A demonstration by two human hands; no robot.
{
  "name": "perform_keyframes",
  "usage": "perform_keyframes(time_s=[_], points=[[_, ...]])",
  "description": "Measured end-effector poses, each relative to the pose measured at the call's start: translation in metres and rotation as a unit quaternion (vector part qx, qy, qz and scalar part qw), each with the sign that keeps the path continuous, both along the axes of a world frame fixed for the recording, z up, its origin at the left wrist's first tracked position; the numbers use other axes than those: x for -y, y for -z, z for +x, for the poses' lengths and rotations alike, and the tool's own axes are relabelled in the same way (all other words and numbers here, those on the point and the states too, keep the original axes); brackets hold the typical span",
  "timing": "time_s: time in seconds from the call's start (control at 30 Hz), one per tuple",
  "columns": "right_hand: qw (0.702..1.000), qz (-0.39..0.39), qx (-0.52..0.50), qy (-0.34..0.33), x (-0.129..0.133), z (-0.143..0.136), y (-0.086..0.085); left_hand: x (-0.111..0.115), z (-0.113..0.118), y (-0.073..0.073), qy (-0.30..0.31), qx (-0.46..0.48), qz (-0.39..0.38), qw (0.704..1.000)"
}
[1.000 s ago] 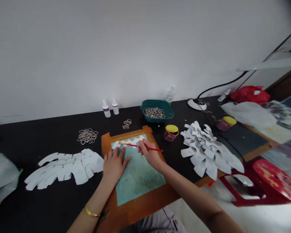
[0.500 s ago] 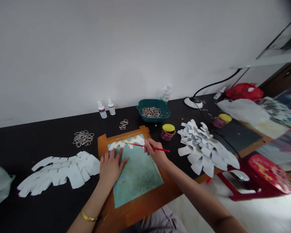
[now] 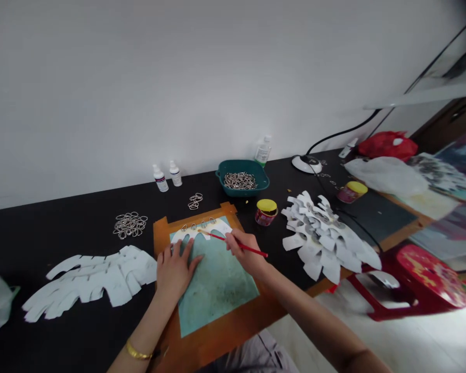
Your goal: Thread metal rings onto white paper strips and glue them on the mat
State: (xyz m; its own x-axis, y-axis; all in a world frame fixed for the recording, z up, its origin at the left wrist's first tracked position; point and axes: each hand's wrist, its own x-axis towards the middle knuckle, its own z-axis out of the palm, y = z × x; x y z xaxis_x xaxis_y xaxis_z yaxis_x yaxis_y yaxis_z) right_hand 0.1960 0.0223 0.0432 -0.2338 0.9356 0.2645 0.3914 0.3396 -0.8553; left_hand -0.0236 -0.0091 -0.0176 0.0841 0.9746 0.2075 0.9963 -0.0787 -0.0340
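Note:
My right hand point(image 3: 243, 248) grips a thin red paintbrush point(image 3: 252, 250). The brush tip lies over a white scalloped cut-out piece point(image 3: 219, 226) near the top of a green mat point(image 3: 217, 290). Several metal rings point(image 3: 203, 224) sit in a row along that piece's upper edge. My left hand point(image 3: 174, 272) rests flat with fingers spread, its fingertips on the lower edge of the piece. A brown taped border point(image 3: 161, 235) frames the mat. Just right of the board stands a small tub point(image 3: 265, 216) with yellow around its top.
Left are a stack of white cut pieces point(image 3: 101, 277) and a ring pile point(image 3: 130, 225). Behind stand a green basin point(image 3: 222, 181) of metal rings and two small white bottles point(image 3: 160, 178). Right lie more white pieces point(image 3: 328, 243), a lamp base point(image 3: 306, 164) and a red stool point(image 3: 431, 269).
The brush tip has shifted slightly left along the white piece, and the brush tilts more steeply. My left hand stays in place on the piece. The whole view has shifted a little.

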Motion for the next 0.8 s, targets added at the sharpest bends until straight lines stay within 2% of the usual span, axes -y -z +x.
perform_keyframes(time_s=[0.07, 0.13, 0.27, 0.33, 0.43, 0.53, 0.6, 0.7, 0.73, 0.8], points=[[1.0, 0.003, -0.001, -0.003, 0.002, -0.002, 0.002, 0.0, 0.0, 0.0, 0.003, 0.003, 0.001, 1.0], [1.0, 0.019, -0.011, 0.022, 0.006, 0.005, 0.005, 0.001, 0.0, 0.001, 0.008, 0.005, 0.007, 1.0], [0.99, 0.099, -0.038, 0.096, 0.022, 0.037, 0.024, -0.001, -0.002, 0.002, 0.013, 0.016, 0.032, 0.999], [0.976, 0.176, -0.057, 0.113, 0.032, 0.056, 0.039, 0.0, -0.005, -0.003, 0.016, 0.024, 0.047, 0.998], [0.951, 0.288, -0.058, 0.1, 0.045, 0.08, 0.064, 0.005, -0.015, -0.023, 0.003, 0.019, 0.063, 0.998], [0.938, 0.33, -0.023, 0.101, 0.056, 0.098, 0.083, 0.018, -0.039, -0.043, -0.059, -0.008, 0.055, 0.997], [0.941, 0.319, -0.016, 0.116, 0.062, 0.107, 0.09, 0.032, -0.063, -0.048, -0.127, -0.025, 0.046, 0.991], [0.945, 0.302, -0.004, 0.128, 0.068, 0.115, 0.096, 0.054, -0.105, -0.038, -0.233, -0.01, 0.029, 0.972], [0.945, 0.302, 0.001, 0.125, 0.069, 0.115, 0.097, 0.059, -0.119, -0.033, -0.249, 0.013, 0.019, 0.968], [0.945, 0.307, 0.007, 0.11, 0.069, 0.113, 0.097, 0.067, -0.143, -0.022, -0.222, 0.071, 0.004, 0.972]])
